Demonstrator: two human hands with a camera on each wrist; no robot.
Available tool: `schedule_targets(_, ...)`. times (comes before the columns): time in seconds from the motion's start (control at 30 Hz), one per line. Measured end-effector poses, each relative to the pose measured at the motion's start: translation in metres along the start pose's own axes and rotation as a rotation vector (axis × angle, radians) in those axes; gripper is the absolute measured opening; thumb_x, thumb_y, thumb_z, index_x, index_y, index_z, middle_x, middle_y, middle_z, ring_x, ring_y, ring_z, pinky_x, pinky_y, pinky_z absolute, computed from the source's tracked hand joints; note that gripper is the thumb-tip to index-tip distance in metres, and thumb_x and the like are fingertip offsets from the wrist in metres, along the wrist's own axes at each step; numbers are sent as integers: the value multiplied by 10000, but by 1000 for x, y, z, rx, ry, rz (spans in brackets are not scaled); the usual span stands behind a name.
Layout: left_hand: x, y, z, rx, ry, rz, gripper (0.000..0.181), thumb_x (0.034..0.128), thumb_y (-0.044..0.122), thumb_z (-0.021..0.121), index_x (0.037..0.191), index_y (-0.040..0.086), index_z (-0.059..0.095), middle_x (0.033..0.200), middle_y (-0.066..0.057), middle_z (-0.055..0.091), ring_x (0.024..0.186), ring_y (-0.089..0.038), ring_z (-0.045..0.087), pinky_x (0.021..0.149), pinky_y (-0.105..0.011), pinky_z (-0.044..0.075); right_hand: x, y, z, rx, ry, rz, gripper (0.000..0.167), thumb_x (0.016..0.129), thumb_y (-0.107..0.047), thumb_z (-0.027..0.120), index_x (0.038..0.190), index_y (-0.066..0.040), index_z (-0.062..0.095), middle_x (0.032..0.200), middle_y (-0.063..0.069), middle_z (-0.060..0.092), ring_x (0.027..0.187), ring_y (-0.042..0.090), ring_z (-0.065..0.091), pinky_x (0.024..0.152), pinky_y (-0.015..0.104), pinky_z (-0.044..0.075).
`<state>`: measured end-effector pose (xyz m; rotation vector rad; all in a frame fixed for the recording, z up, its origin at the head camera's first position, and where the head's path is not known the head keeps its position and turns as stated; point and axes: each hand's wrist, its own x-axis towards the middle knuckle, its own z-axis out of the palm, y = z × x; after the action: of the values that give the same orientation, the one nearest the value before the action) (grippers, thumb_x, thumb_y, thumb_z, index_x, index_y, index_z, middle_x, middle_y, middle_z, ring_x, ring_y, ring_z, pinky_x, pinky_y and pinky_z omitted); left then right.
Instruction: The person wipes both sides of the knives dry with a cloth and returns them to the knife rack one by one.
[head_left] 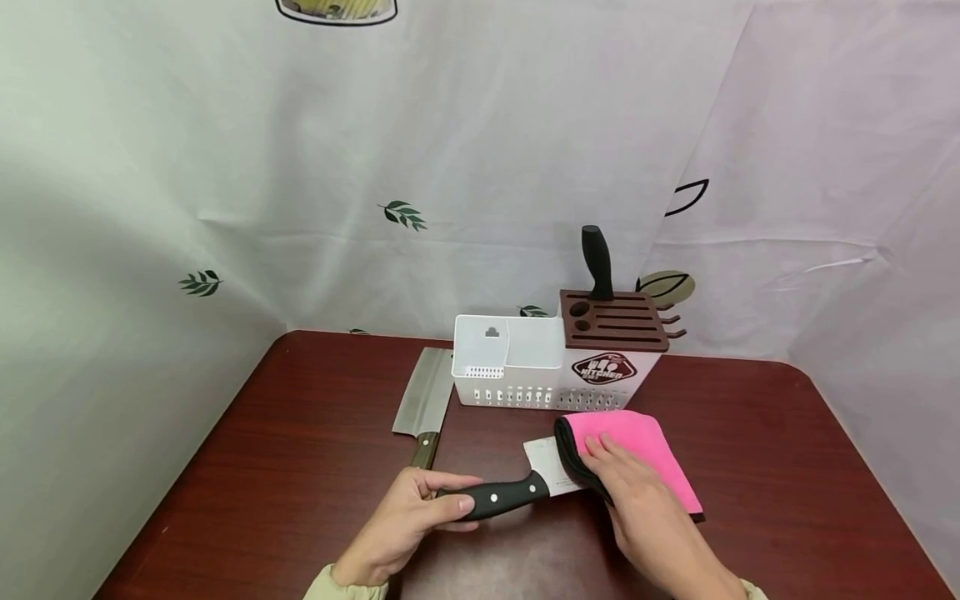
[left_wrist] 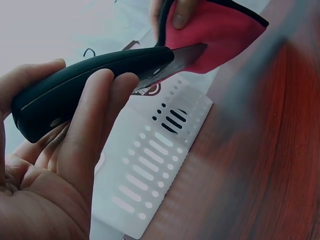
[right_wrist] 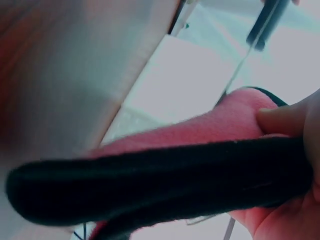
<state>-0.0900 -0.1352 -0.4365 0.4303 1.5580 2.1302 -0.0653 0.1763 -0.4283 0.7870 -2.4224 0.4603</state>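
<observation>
My left hand point(head_left: 397, 521) grips the black riveted handle of a knife point(head_left: 504, 497), thumb and fingers around it. The blade points right, and part of it shows before it runs under a folded pink cloth point(head_left: 651, 440) with black edging. My right hand point(head_left: 648, 512) holds this cloth over the blade. In the left wrist view the cloth point(left_wrist: 220, 37) lies around the blade, with right-hand fingers pressed on it. The right wrist view shows the thumb point(right_wrist: 285, 120) against the cloth's pink side; the blade's far end is hidden.
A cleaver point(head_left: 426, 392) with a wooden handle lies left on the dark red table point(head_left: 300, 467). Behind the hands stands a white holder point(head_left: 517, 385) with a brown slotted top point(head_left: 618, 321) and side hooks. One black-handled tool point(head_left: 597, 262) stands in a slot. White curtain point(head_left: 480, 150) surrounds the table's back.
</observation>
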Motion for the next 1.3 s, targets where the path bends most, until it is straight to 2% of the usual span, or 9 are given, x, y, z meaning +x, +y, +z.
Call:
schedule_targets(0.07,0,0,0,-1,-1,-1,420,909,-35,663,1215,-288,526,1109,-290,678,959,-192,709,817,-389,600,1,-3,2,-2,2,-7,421,800,36,642,1219,20,671,1311,152,647,1207,349,610,1195,236,232)
schedule_targets(0.1,0,0,0,-3,-2,-2,421,909,-35,663,1215,-289,525,1109,-290,678,959,-192,709,818,-389,599,1,-3,2,-3,0,-14,531,701,67,676,1229,19,667,1317,149,644,1211,348,608,1192,248,245)
schedule_targets(0.23,0,0,1,-3,-4,-3,413,911,-34,664,1215,-281,534,1117,-293,676,964,-191,708,823,-394,598,2,-9,4,-14,-2,-19,498,727,46,634,1224,18,667,1314,144,647,1209,343,610,1135,333,347)
schedule_targets(0.33,0,0,1,1,-1,-2,404,912,-30,665,1213,-271,546,1123,-295,674,969,-195,707,821,-398,598,4,-14,5,-12,-3,-25,333,969,-59,459,1210,16,676,1317,135,648,1220,333,606,1099,376,383)
schedule_targets(0.4,0,-1,2,5,-6,-2,398,915,-28,664,1214,-264,552,1129,-299,670,973,-196,706,824,-401,598,5,-17,7,-7,4,-39,450,1067,-176,297,1201,13,682,1316,129,651,1220,326,607,1102,369,379)
schedule_targets(0.47,1,-2,2,10,-12,1,393,916,-32,660,1214,-265,551,1133,-309,664,975,-195,704,825,-401,597,5,-20,8,-1,9,-59,605,1092,-282,163,1196,8,684,1312,124,654,1218,321,607,1123,342,360)
schedule_targets(0.77,1,-3,2,14,-8,-5,398,912,-35,661,1214,-269,548,1127,-314,662,971,-191,704,821,-393,599,8,-27,12,60,20,-103,574,1094,-285,181,1221,-11,669,1333,105,643,1226,313,603,1145,298,323)
schedule_targets(1.13,1,-6,3,-4,-46,16,400,926,-40,636,1228,-278,526,1137,-348,644,969,-236,719,828,-388,598,10,-31,8,240,-39,-145,470,1097,-309,320,1382,-35,575,1379,77,611,1249,248,594,1167,221,295)
schedule_targets(1.3,1,-7,3,-18,-48,24,402,927,-45,631,1232,-282,518,1132,-328,656,961,-244,723,827,-379,598,12,-31,7,283,-20,-179,436,1093,-269,371,1392,-14,560,1370,101,614,1239,268,595,1172,225,289)
